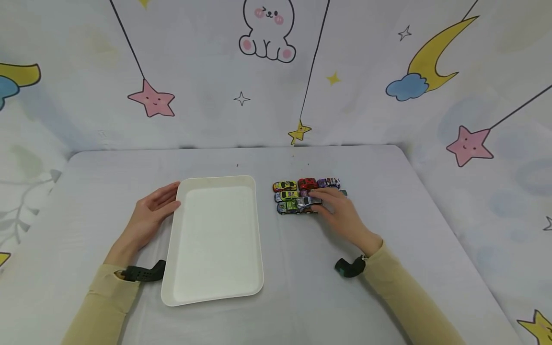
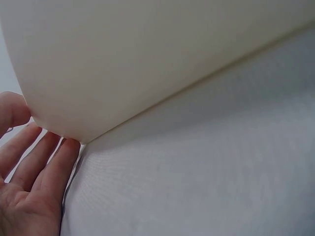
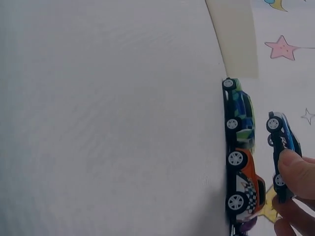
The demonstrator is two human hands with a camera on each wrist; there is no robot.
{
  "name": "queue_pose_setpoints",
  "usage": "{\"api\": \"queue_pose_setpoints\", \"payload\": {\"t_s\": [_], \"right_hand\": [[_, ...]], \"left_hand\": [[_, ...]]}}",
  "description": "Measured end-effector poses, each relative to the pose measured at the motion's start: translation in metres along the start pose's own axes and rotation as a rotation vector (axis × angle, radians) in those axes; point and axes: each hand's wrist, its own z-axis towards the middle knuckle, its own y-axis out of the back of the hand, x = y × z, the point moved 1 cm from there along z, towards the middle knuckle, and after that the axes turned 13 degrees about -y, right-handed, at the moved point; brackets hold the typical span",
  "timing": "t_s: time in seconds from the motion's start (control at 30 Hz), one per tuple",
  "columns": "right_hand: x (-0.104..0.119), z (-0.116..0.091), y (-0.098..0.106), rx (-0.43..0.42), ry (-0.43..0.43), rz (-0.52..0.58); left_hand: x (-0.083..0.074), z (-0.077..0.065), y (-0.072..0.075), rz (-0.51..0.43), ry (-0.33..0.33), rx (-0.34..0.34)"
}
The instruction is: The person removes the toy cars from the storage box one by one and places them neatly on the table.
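A toy car (image 1: 309,202), silver-grey on top and blue on the side in the right wrist view, is pinched between the thumb and fingers of my right hand (image 1: 342,213). It is raised over the cluster of other toy cars. Below it sit a green toy car (image 3: 243,113) and an orange one (image 3: 251,182), end to end. My left hand (image 1: 148,215) rests at the upper left edge of a white tray (image 1: 215,239), its fairly straight fingers (image 2: 61,164) against the rim. Nothing lies in the tray.
Behind the held car stand a yellow toy car (image 1: 284,186), a red one (image 1: 307,183) and a purple one (image 1: 329,182), close together in a row. My right hand partly covers the cluster. A patterned backdrop (image 1: 207,72) rises behind the white table (image 1: 302,297).
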Motion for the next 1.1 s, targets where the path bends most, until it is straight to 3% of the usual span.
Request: {"api": "queue_pose_setpoints", "payload": {"t_s": [0.43,0.9,1.1], "right_hand": [[-0.026,-0.013,0.014,-0.051,-0.044,0.001],[-0.038,-0.024,0.025,-0.071,-0.085,-0.006],[-0.051,-0.030,0.026,-0.071,-0.102,-0.006]], "left_hand": [[-0.001,-0.001,0.000,0.004,-0.004,0.001],[0.000,0.000,-0.001,0.039,0.015,0.009],[0.000,-0.001,-0.001,0.002,0.006,-0.001]]}}
